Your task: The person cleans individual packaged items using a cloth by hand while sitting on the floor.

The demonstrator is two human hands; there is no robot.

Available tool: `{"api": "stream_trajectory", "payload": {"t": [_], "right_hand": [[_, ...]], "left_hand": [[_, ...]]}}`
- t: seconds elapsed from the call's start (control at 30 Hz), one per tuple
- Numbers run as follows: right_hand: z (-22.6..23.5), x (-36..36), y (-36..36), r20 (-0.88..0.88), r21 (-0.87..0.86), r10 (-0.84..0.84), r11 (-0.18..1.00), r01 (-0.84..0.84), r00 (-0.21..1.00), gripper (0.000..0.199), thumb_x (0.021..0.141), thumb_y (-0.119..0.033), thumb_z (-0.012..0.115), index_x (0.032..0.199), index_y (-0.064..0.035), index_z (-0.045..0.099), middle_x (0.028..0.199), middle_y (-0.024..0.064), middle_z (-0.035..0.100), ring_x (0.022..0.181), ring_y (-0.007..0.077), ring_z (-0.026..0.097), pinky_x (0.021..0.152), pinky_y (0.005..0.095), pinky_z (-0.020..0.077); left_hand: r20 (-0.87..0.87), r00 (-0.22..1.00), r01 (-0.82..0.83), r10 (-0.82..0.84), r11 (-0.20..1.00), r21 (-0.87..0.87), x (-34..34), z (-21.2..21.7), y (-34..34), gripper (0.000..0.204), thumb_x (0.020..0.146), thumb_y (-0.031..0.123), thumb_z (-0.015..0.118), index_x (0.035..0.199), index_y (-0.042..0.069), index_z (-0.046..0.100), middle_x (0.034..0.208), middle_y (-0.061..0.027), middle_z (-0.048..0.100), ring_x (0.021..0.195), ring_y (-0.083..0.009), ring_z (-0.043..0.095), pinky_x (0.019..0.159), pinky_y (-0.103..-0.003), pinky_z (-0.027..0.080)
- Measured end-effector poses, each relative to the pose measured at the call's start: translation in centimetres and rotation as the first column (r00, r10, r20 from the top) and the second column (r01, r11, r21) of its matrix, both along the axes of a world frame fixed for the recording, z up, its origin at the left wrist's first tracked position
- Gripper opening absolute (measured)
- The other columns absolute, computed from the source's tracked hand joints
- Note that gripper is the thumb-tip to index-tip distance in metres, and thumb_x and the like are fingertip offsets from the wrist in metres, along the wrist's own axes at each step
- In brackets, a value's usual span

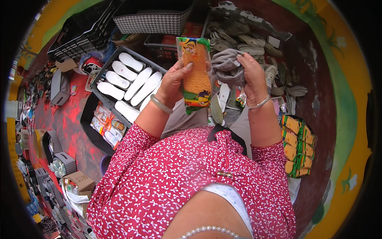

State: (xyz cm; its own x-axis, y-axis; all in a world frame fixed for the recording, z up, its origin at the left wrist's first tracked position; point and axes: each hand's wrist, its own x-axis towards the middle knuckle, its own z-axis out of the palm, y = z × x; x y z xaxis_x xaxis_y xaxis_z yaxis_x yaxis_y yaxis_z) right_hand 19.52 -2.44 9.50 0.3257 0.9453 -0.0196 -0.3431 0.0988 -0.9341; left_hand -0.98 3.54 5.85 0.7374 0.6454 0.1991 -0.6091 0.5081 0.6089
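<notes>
Insoles (133, 81), white and laid in rows, fill a dark crate (104, 75) toward the left, with a flat stack of printed packets (106, 125) just beside its near corner. Next, the left hand (174, 81) pinches a packaged orange insole (196, 73) upright, thumb across its front and fingers behind. Just right of it, touching the pack's edge, the right hand (250, 73) is clenched on a bunched grey cloth (227, 67). Farther right sits a stack of green-and-orange packs (297, 145).
</notes>
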Motion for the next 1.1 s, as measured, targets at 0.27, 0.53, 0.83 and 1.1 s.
{"api": "stream_trajectory", "payload": {"t": [0.27,0.53,0.83,1.1], "right_hand": [[0.4,0.7,0.2,0.535,0.198,-0.225,0.97,0.138,0.814,0.013,0.086,-0.01,0.054,0.09,0.0013,0.059,0.072,0.0019,0.061,0.064,0.0058,0.054,0.059,0.0225,0.0441],[-1.2,0.3,-1.2,-0.373,0.037,0.185,0.982,-0.185,0.909,0.018,0.089,-0.007,0.048,0.104,-0.0004,0.056,0.099,0.0071,0.062,0.091,0.0157,0.06,0.084,0.0271,0.0474],[-3.6,-2.7,-1.4,-0.504,0.323,0.396,0.911,-0.258,0.768,0.026,0.086,-0.017,0.058,0.105,0.0002,0.06,0.107,0.0097,0.062,0.1,0.0188,0.058,0.092,0.0313,0.0438],[-5.0,-3.2,-1.6,-0.668,0.27,0.366,0.93,-0.248,0.648,0.03,0.086,-0.017,0.057,0.11,-0.0002,0.057,0.106,0.0096,0.062,0.099,0.0199,0.059,0.09,0.0316,0.045]], "left_hand": [[-0.12,0.992,0.037,-0.036,0.999,0.011,-0.1,-0.2,-0.3,0.048,0.09,0.02,0.048,0.131,0.0,0.033,0.12,-0.0248,0.05,0.108,-0.0348,0.054,0.092,-0.045,0.045],[-0.104,0.995,0.004,-0.008,0.999,-0.038,0.2,-1.3,0.2,0.045,0.091,0.018,0.046,0.131,0.002,0.034,0.116,-0.0169,0.054,0.103,-0.0276,0.057,0.088,-0.04,0.048],[-0.046,0.997,0.05,-0.056,0.992,-0.113,0.3,-0.6,-0.5,0.042,0.091,0.015,0.046,0.13,0.001,0.036,0.117,-0.0129,0.053,0.104,-0.0229,0.057,0.09,-0.035,0.046],[-0.15,0.988,0.028,-0.03,0.999,-0.021,0.0,1.1,-1.4,0.042,0.091,0.017,0.047,0.127,-0.001,0.039,0.112,-0.0139,0.056,0.099,-0.0227,0.059,0.087,-0.034,0.048]]}}
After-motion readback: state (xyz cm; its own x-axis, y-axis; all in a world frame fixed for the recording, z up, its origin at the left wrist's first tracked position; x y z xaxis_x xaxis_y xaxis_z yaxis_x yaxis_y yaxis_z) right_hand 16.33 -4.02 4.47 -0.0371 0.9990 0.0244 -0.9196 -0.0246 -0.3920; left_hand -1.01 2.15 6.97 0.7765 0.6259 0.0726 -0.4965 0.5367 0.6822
